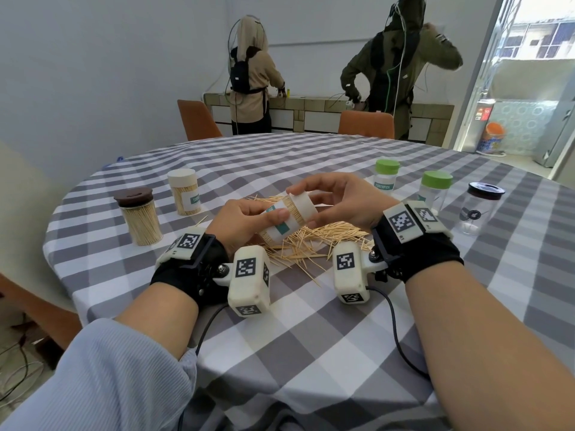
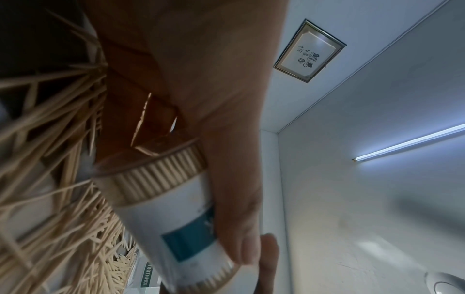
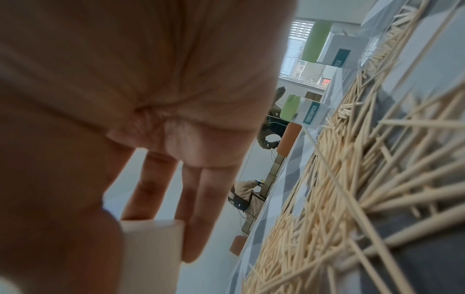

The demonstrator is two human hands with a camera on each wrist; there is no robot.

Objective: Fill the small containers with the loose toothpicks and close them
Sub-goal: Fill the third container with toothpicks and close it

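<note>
Already filled, brown-lidded jar far left. Centre — left hand wrapped round tilted container, above the loose toothpicks. Right hand pinching white cap at its mouth. Risk: protruding sticks jamming the cap, spilling out.

A round table under a grey-and-white checked cloth carries a heap of loose toothpicks, with a brown-lidded jar and a white-lidded jar left of the heap, and two green-lidded jars and a black-lidded jar right of it.
</note>
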